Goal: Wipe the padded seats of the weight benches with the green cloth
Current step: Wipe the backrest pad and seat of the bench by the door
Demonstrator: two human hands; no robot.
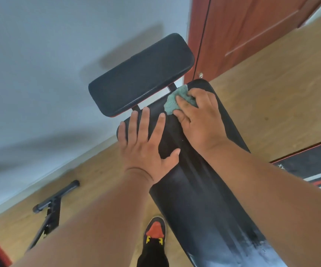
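A long black padded bench seat runs from the lower right up toward the middle of the view. My right hand presses a bunched green cloth onto the seat's far end, with its fingers curled over the cloth. My left hand lies flat with spread fingers on the seat's left edge, just beside the right hand. Beyond the seat's far end, a separate black pad stands raised on two short posts.
A white wall runs along the left, and a reddish-brown door stands at the far right. The black bench frame with a round bar stands on the wooden floor at the lower left. My shoe is beside the bench. A dark mat lies at the right.
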